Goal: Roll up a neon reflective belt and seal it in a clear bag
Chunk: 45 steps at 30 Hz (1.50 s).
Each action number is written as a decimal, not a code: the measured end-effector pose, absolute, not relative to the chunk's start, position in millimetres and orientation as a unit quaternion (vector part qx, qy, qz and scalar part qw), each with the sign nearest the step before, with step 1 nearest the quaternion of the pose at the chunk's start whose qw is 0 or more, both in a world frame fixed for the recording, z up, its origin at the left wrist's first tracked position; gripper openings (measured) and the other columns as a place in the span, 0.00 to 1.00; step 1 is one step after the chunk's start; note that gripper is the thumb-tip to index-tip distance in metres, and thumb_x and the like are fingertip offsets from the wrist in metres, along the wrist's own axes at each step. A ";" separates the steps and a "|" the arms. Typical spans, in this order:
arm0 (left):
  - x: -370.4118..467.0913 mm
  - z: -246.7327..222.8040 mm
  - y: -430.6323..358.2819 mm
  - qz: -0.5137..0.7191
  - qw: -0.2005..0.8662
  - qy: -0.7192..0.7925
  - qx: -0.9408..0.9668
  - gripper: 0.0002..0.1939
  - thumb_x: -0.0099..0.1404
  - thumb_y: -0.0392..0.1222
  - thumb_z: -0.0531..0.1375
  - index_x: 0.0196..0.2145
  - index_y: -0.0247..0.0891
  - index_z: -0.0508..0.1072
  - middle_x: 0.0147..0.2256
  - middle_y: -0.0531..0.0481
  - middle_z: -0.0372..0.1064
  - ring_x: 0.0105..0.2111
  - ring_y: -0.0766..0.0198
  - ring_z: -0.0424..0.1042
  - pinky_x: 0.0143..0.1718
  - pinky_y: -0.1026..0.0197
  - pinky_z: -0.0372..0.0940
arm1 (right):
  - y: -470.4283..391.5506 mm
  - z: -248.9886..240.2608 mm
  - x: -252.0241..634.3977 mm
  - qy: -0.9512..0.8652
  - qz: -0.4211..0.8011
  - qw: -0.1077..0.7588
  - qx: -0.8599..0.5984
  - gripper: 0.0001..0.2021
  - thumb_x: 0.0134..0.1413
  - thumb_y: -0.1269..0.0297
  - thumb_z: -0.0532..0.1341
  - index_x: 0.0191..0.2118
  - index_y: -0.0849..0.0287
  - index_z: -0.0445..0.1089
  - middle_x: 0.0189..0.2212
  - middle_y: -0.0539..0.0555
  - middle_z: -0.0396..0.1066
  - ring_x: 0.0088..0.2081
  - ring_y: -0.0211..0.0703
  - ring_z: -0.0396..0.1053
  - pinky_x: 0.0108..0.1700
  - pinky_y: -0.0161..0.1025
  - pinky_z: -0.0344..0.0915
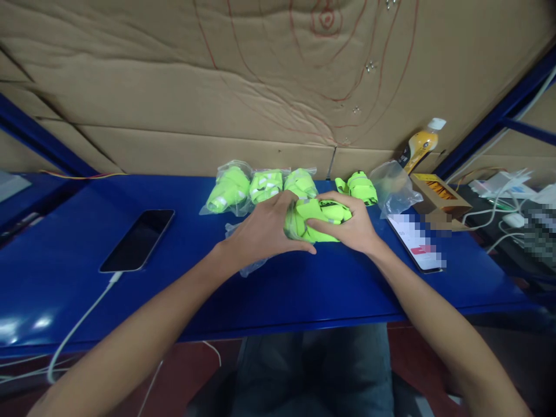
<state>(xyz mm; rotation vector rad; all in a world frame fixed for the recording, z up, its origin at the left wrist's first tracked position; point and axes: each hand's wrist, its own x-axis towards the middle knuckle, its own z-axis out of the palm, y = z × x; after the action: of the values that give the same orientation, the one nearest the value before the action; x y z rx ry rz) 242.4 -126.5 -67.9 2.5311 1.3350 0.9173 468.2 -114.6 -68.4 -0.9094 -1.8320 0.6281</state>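
Note:
A folded neon yellow-green reflective vest [313, 217] is between my two hands above the table's middle. My left hand [267, 229] is around its left end, where clear plastic shows; the thumb sticks out below and the fingertips are hidden behind. My right hand [355, 225] grips the other end, thumb in front and fingers over the top. A clear plastic bag [254, 267] shows under my left hand, partly covered. Behind stand bagged neon bundles: one at the left [230, 190], one in the middle [266, 185] and one beside it [300, 183]. Another neon bundle [362, 188] lies unbagged farther right.
On the blue table [208, 301], a dark phone [138, 240] with a white cable lies left and a lit phone [414, 243] right. A crumpled clear bag [397, 188], an open cardboard box [441, 197] and a drink bottle [421, 147] stand back right. Cardboard [152, 104] walls the back.

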 end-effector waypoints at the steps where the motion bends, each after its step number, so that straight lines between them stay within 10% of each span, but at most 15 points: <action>1: 244.0 -69.0 -126.9 0.316 0.067 0.454 0.831 0.50 0.43 0.77 0.74 0.51 0.39 0.67 0.47 0.40 0.76 0.48 0.40 0.79 0.48 0.46 0.75 | -116.0 -70.7 465.8 -0.752 0.254 0.479 -0.376 0.21 0.47 0.52 0.78 0.44 0.56 0.79 0.39 0.52 0.80 0.39 0.45 0.75 0.44 0.43 0.72; 11: 235.9 -59.8 -125.9 0.338 0.036 0.379 0.861 0.65 0.46 0.67 0.79 0.70 0.42 0.52 0.63 0.32 0.69 0.60 0.38 0.75 0.58 0.41 0.73 | -117.2 -73.1 451.4 -0.636 0.283 0.582 -0.420 0.21 0.42 0.51 0.78 0.40 0.55 0.78 0.37 0.52 0.79 0.37 0.45 0.74 0.42 0.45 0.74; 17: 242.3 -70.1 -125.5 0.294 -0.124 0.419 0.850 0.53 0.51 0.47 0.78 0.66 0.30 0.57 0.57 0.26 0.70 0.58 0.31 0.73 0.58 0.33 0.70 | -124.8 -75.2 448.3 -0.656 0.269 0.586 -0.392 0.21 0.44 0.51 0.79 0.41 0.55 0.78 0.37 0.52 0.79 0.35 0.44 0.74 0.40 0.43 0.74; 27: 236.8 -65.3 -129.3 0.335 -0.058 0.341 0.876 0.36 0.53 0.36 0.70 0.56 0.40 0.59 0.53 0.38 0.71 0.55 0.43 0.75 0.53 0.43 0.75 | -125.9 -76.5 456.0 -0.745 0.281 0.502 -0.337 0.16 0.52 0.53 0.74 0.42 0.55 0.77 0.38 0.52 0.80 0.38 0.46 0.76 0.45 0.45 0.73; 45: 233.4 -69.2 -122.6 0.366 -0.073 0.300 0.878 0.41 0.56 0.44 0.73 0.60 0.41 0.58 0.53 0.37 0.69 0.55 0.42 0.72 0.53 0.37 0.75 | -117.9 -77.4 453.3 -0.628 0.456 0.508 -0.374 0.19 0.43 0.57 0.77 0.41 0.57 0.78 0.35 0.51 0.77 0.35 0.42 0.71 0.38 0.40 0.70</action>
<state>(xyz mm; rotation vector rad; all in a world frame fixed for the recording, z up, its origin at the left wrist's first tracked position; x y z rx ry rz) 233.4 -122.6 -69.2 2.8942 0.9894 1.2070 453.3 -117.9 -77.4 -0.9002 -1.5134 1.0993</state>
